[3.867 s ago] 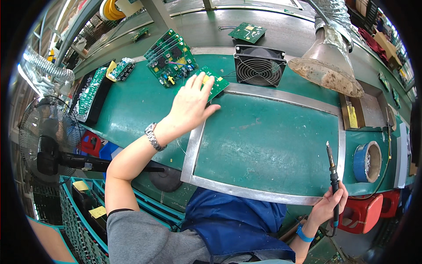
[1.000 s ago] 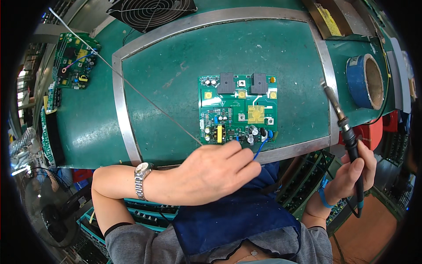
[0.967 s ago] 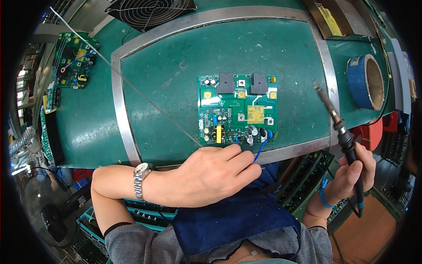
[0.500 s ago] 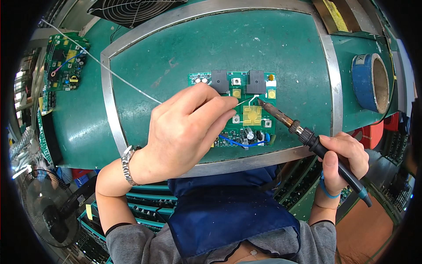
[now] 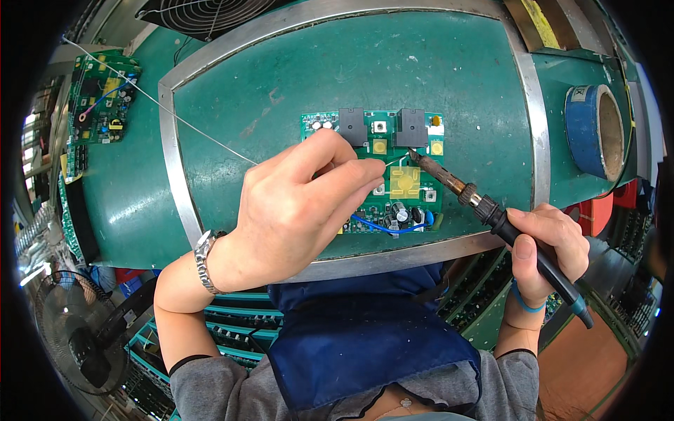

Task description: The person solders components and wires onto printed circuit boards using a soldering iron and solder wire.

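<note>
A green circuit board [image 5: 361, 199] lies on the bench, carrying two black block components [image 5: 411, 128], yellow square patches and a blue wire [image 5: 386, 228]. My right hand [image 5: 551, 249] is closed round the black handle of a soldering iron [image 5: 495, 216]; its tip meets the board just below the right black block. My left hand [image 5: 302, 200] hovers over the board's left part, pinching solder wire [image 5: 210, 137]. The wire's free end reaches from the fingertips toward the iron's tip. Whether wire and tip touch, I cannot tell. That hand hides the board's left middle.
Metal strips [image 5: 179, 189] frame the green bench top. Another circuit board [image 5: 105, 98] lies at far left, and a blue tape roll [image 5: 593, 132] stands at right. A fan grille [image 5: 210, 14] sits at the back; a second fan [image 5: 81, 333] is lower left.
The iron's tip has shifted slightly left and up, closer to the right black block. My left fingertips have moved slightly right with the wire, and less of its end shows.
</note>
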A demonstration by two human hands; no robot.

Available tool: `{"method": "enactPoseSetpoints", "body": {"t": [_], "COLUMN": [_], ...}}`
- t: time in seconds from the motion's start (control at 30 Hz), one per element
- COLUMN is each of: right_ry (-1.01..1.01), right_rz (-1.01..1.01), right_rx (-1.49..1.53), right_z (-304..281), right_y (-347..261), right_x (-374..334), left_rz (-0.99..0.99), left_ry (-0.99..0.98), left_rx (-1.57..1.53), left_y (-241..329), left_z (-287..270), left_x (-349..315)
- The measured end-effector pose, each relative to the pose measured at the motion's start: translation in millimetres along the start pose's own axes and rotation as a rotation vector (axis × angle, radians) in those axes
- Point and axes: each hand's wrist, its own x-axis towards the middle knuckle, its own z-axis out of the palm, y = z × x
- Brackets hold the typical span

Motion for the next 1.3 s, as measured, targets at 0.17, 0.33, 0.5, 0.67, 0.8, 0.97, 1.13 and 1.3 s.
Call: {"method": "enactPoseSetpoints", "body": {"t": [0.17,0.33,0.5,0.67,0.8,0.97,1.13,1.3], "right_ry": [-0.049,-0.03,-0.06,-0.076,0.029,0.208,0.265,0.356], "right_rz": [-0.043,-0.072,-0.061,-0.057,-0.062,0.021,0.029,0.004], "right_rx": [-0.012,0.015,0.025,0.042,0.07,0.019,0.081,0.049], "right_z": [-1.0,-0.3,1.4,1.5,-5.7,-13.9,-14.6,-18.5], "right_y": [-1.9,-3.5,-3.6,-2.8,-2.9,-1.0,-3.5,-3.0], "right_x": [3.2,2.4,5.6,7.2,4.2,-11.5,-17.6,-24.5], "left_rz": [0.03,0.031,0.005,-0.003,-0.064,-0.008,0.057,0.206], "left_ry": [0.009,-0.009,-0.053,-0.058,-0.11,-0.253,-0.316,-0.448], "left_rx": [0.004,0.004,-0.013,-0.043,-0.026,0.044,0.202,0.312], "left_y": [-1.3,2.6,1.7,-0.9,4.4,3.0,6.7,6.5], "left_z": [3.6,5.2,3.2,-0.5,-9.7,-11.7,-9.3,-23.5], "left_x": [-0.1,-0.5,-0.6,-0.5,3.8,6.9,7.5,21.6]}}
